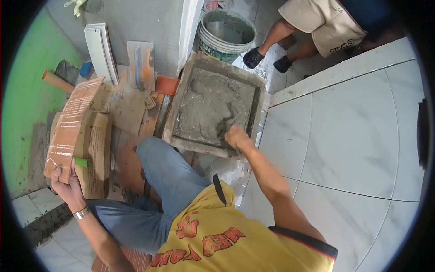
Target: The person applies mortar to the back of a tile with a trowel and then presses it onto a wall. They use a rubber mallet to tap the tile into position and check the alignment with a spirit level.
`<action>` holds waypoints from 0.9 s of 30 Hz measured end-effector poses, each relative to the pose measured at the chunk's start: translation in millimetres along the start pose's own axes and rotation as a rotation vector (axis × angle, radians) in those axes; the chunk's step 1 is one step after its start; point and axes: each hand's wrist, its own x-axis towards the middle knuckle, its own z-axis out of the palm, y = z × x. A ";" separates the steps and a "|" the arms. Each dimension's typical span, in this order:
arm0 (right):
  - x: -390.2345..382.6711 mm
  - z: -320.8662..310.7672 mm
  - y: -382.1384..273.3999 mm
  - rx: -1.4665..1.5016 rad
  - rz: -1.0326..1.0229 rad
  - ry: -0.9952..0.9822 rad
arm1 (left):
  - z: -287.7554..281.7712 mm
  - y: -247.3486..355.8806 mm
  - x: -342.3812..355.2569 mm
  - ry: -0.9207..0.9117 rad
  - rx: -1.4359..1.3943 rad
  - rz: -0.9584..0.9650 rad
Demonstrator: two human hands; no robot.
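Mortar (pixel 206 99), upper centre, seems being scooped by right hand (pixel 237 137), grip unclear; left hand (pixel 66 182) pinches tile (pixel 72 127), next needing steady support.

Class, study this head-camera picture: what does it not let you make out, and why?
All in the head view:
1. Whatever the right hand may hold: its fingers and the wet grey mix hide it.
2. The second person above the shorts: cut off by the upper edge.
3. The far face of the brown tile: turned away.
4. The dark thing far right: cut off by the border.
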 end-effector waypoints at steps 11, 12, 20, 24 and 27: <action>-166.4 -9.3 26.4 0.080 0.226 -0.387 | -0.5 31.2 -77.0 0.215 0.187 -0.213; -189.0 -41.2 0.2 0.284 0.228 -0.447 | -11.4 46.3 -86.4 0.250 0.216 -0.202; -192.0 42.4 12.9 1.302 0.715 -0.506 | -5.8 46.5 -85.6 0.274 0.236 -0.159; -164.8 13.7 -11.4 1.988 0.563 -0.767 | -6.7 58.8 -83.8 0.246 0.235 -0.177; -161.7 -9.7 4.4 1.883 0.488 -0.751 | -3.6 57.1 -92.7 0.257 0.286 -0.183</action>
